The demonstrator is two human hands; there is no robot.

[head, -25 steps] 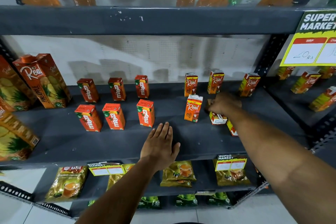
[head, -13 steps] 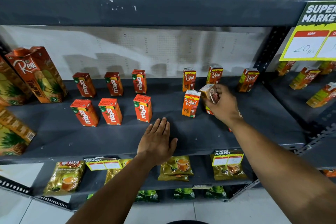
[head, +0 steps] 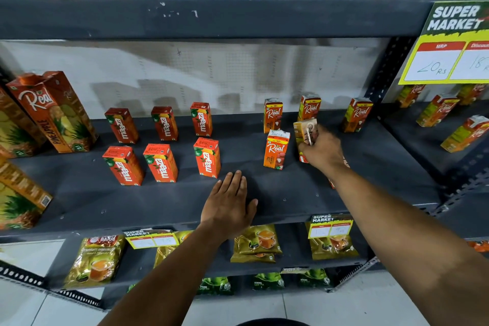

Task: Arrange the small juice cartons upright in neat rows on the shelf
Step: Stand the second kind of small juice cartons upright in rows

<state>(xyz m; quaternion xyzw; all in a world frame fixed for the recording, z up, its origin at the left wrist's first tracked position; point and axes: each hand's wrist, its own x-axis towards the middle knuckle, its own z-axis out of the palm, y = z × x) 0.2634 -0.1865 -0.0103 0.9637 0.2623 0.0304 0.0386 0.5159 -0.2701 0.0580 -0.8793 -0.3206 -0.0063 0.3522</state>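
Since a second ago the right hand [head: 324, 152] has lifted a fallen Real carton [head: 304, 133] off the shelf [head: 158, 201], fingers pinching it beside the front Real carton [head: 275, 149], the left hand [head: 229, 204] lying flat, fingers together; next, I judge, it must stand upright completing that front row.

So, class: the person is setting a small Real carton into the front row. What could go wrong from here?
1. The held carton is tilted, straw side facing the camera; it may end up facing backwards or topple.
2. The right hand is close to the front-row Real carton and could knock it.
3. Another carton lies half hidden under the right forearm; a sweep might push it off.
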